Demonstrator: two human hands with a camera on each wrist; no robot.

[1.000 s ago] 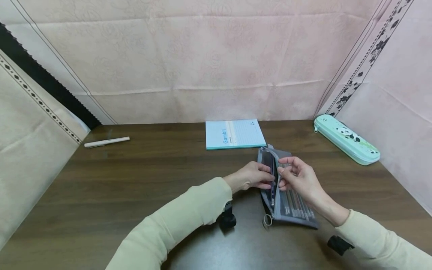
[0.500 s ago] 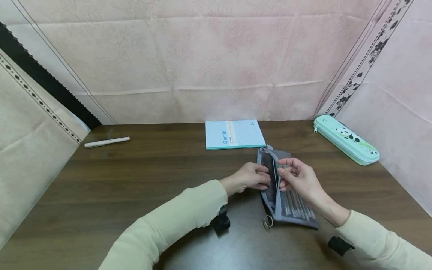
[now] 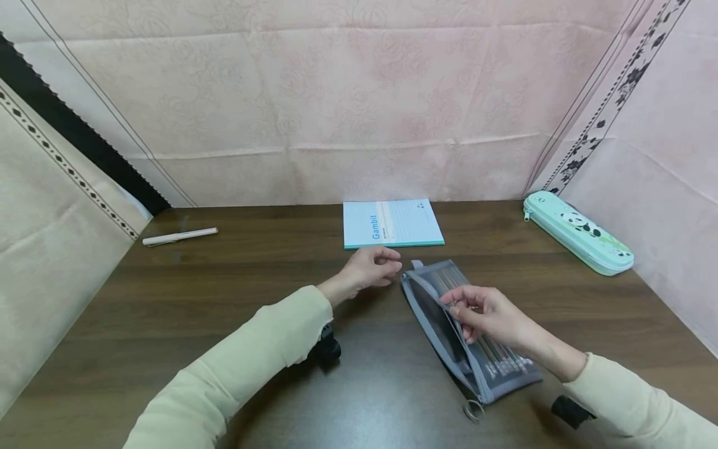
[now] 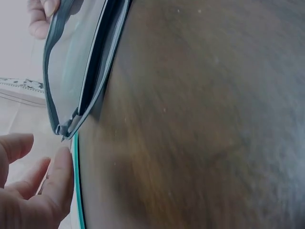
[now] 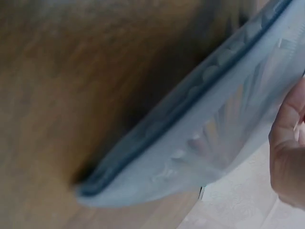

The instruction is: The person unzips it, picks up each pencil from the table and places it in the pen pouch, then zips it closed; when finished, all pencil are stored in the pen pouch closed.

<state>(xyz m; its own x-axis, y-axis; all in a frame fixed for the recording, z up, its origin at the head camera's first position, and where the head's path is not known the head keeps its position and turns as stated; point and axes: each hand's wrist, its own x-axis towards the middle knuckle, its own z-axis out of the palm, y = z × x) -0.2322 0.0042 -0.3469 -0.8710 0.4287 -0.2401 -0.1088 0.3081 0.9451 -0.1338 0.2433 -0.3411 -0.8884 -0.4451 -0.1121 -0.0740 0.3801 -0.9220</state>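
Observation:
A grey-blue zip pencil pouch (image 3: 499, 362) lies slanted on the table in the head view, its mouth gaping on the left side. Slim pencil-like sticks show through its see-through face, and a metal ring (image 3: 473, 410) hangs at the near end. My right hand (image 3: 488, 315) pinches the edge of the pouch's opening. My left hand (image 3: 370, 269) is apart from the pouch, just in front of the notebook, fingers loosely bent and holding nothing. In the left wrist view, its fingers (image 4: 59, 179) are below the pouch's zipped corner. The right wrist view shows the pouch (image 5: 190, 133) blurred.
A light blue notebook (image 3: 392, 223) lies at the back of the brown table (image 3: 269, 274). A mint pencil case (image 3: 580, 232) with a panda picture sits at the back right. At the far left lies a white pen (image 3: 179, 236). Patterned cloth (image 3: 359, 112) hangs behind.
My left hand has come out of the pouch and moved left. With my right hand on it, the pouch has turned and shifted towards me. A dark pen-like stick seen earlier in its mouth is out of sight.

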